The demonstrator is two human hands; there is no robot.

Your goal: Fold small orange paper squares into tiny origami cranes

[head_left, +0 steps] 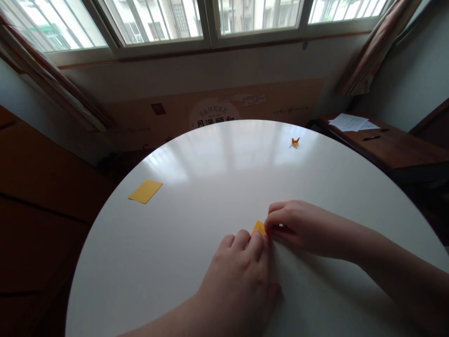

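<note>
So the left hand (242, 276) is lying palm down on the round white counter (196, 159). Its fingers are close together and flat, and the fingertips press on the near edge of a little folded yellow paper (258, 228). The right hand (298, 224) comes in from the side, curled up, with thumb and forefinger pinched on the right edge of that same paper. The two hands pretty much meet over it. Only a small corner of the paper shows between them, so I can't tell what shape the fold is. It sits flat on the counter, a bit toward the near side from the middle. Further out, off to the left and well apart from the hands, a flat yellow sheet (145, 191) lies by the rim. Over on the far right side there's a tiny orange folded bird (295, 142) standing by itself. Beyond the counter on the right is a second, dark wooden counter (403, 150) with some white papers (352, 122) and a black pen (372, 138) on it. Against the far wall is a big cardboard panel (213, 114) with printing on it, under a row of windows (210, 18) with curtains (375, 51) pulled to the sides.
</note>
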